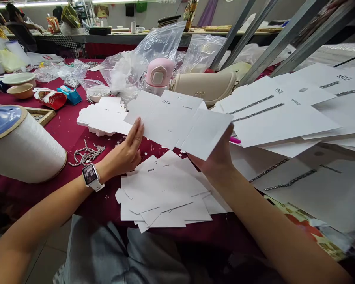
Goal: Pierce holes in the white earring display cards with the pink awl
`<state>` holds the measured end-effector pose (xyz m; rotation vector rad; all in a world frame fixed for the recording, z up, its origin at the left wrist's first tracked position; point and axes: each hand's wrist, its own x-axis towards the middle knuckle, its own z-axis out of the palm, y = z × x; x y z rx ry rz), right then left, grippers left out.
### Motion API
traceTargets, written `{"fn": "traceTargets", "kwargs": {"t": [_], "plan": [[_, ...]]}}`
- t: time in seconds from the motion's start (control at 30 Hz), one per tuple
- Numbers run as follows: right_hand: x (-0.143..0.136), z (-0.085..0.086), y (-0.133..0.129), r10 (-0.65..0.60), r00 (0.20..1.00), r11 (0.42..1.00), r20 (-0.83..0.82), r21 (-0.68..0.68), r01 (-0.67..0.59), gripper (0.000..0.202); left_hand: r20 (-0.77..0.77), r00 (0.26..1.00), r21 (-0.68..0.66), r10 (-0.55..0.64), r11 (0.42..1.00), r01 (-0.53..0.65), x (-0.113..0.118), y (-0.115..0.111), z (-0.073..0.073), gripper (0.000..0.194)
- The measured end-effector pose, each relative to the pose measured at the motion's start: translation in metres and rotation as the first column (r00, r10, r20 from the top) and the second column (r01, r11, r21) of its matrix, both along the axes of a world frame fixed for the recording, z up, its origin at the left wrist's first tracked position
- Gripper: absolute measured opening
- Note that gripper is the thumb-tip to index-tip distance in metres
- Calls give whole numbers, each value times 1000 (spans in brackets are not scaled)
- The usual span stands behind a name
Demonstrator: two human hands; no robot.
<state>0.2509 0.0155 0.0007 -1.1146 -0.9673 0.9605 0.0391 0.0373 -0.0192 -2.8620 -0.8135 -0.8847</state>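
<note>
A white earring card (168,118) printed MNG is held up between my two hands, apparently with another card overlapping it at the right. My left hand (130,146) pinches its left edge, fingers together. My right hand (217,156) grips the right end from below, thumb partly hidden behind the card. Under my hands lies a loose pile of white cards (165,197), the top one also marked MNG. A neater stack of blank-looking cards (103,114) sits beyond my left hand. To the right, several cards carry dark rhinestone chain strips (257,112).
A large spool of white thread (26,146) stands at the left, near loose rhinestone chains (87,154). Behind the cards are a pink-lidded bottle (159,73), a cream purse (205,86) and plastic bags (124,71). Metal bars (260,43) slant across the right. A person sits far left.
</note>
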Motion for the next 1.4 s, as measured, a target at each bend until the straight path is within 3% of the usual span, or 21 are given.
{"fn": "traceTargets", "kwargs": {"t": [0.1,0.23,0.33,0.43,0.57,0.67,0.77,0.87,0.93,1.0,1.13,1.27,1.4], "plan": [[2,6,2,142,953,989,-269,-2,-148,40,-18,999,-9,41,999,-41,-3,6,-5,72],[12,9,6,78,921,990,-381,-80,-117,15,4,998,-7,60,998,-60,-8,12,-4,56],[21,8,9,29,926,996,-377,-67,-59,10,214,963,35,166,984,-177,-13,15,4,37],[26,5,11,28,940,996,-341,-65,-53,10,518,810,-82,274,959,-272,-18,19,11,23],[24,3,10,21,937,996,-349,-79,-51,12,692,625,-400,360,913,-83,-23,27,14,20],[18,4,7,54,929,991,-366,-91,-94,14,692,568,-597,445,795,105,-23,29,14,22],[13,4,3,111,946,986,-304,-87,-144,16,675,525,-700,518,675,234,-23,28,19,29],[9,5,-1,194,948,968,-252,-105,-226,16,593,585,-797,554,506,328,-24,26,28,40],[6,7,-4,262,932,938,-250,-159,-307,15,523,686,-849,506,386,362,-25,23,34,39],[2,8,-7,306,919,909,-248,-211,-359,14,445,795,-890,414,300,342,-26,20,37,35],[-4,8,-11,343,913,878,-219,-270,-395,15,323,920,-932,220,245,268,-25,17,35,37],[-11,7,-13,361,911,863,-201,-297,-408,15,315,945,-942,88,154,299,-21,16,26,47],[-15,5,-13,360,914,859,-189,-317,-403,15,285,957,-951,47,143,276,-17,13,20,46]]}}
